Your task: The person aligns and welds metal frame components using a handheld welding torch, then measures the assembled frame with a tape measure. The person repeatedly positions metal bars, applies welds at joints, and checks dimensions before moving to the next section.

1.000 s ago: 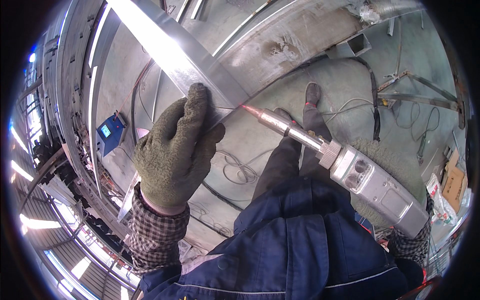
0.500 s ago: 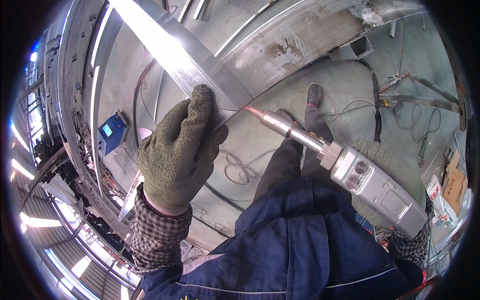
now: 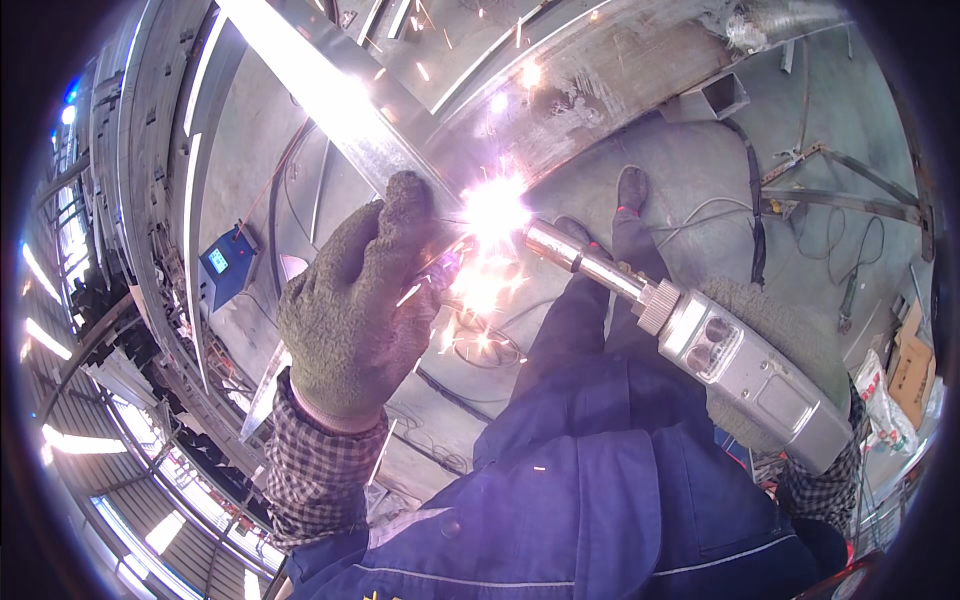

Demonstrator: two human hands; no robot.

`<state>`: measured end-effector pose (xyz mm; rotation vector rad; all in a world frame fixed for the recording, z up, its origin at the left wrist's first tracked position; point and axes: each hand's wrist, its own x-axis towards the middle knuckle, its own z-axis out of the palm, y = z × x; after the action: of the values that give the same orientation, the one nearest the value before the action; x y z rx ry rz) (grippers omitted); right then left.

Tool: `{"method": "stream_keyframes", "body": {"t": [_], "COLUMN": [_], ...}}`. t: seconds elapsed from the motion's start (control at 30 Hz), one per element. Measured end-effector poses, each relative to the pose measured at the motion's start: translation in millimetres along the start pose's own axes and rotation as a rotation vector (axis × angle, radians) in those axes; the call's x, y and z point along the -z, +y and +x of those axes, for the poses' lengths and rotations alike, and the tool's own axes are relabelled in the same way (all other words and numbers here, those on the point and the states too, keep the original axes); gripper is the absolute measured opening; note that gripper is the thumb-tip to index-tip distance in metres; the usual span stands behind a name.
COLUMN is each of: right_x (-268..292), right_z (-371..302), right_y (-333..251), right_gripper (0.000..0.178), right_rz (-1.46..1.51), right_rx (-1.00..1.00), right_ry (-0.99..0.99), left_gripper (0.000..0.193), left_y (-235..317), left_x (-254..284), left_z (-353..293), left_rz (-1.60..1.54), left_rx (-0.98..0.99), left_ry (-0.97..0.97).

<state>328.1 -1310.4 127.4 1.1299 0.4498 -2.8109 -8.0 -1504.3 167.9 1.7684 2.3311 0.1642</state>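
Observation:
My left hand (image 3: 345,315), in a green fuzzy glove, is closed round the near end of a long shiny metal profile (image 3: 355,118). Its fingertips rest on top, with the thumb at the near side. My right hand (image 3: 785,325), gloved alike, grips a silver handheld laser welding gun (image 3: 750,380) and is partly hidden behind its body. The gun points up and left, its nozzle at the profile's end corner. A blinding white glare (image 3: 495,208) burns there and hides the tip and the joint. Sparks fly up and drop near my left thumb.
A wide, scuffed metal beam (image 3: 610,85) runs under the profile to the upper right. On the floor lie cables (image 3: 470,340) and a blue box with a lit screen (image 3: 222,262). A rusty steel frame (image 3: 840,195) stands right; stacked metal lengths (image 3: 150,200) fill the left.
The small red glow at the nozzle tip has become a bright white arc with flying sparks. Both hands and the welding gun stay almost in place.

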Motion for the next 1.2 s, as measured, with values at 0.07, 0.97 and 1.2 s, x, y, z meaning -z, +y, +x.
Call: {"method": "stream_keyframes", "body": {"t": [0.07,0.97,1.2], "right_x": [0,1,5], "right_z": [0,-1,-7], "right_y": [0,1,-1], "right_gripper": [0.061,0.063,0.064], "right_rz": [-0.004,-0.086,-0.082], "right_rx": [0.002,-0.043,-0.037], "right_ry": [0.000,0.042,0.046], "left_gripper": [0.053,0.066,0.072], "left_y": [3,4,1], "left_x": [-5,-6,-7], "left_z": [1,1,1], "left_rz": [0.030,-0.032,-0.070], "left_rx": [0.011,-0.025,-0.057], "left_ry": [0.056,0.092,0.105]}}
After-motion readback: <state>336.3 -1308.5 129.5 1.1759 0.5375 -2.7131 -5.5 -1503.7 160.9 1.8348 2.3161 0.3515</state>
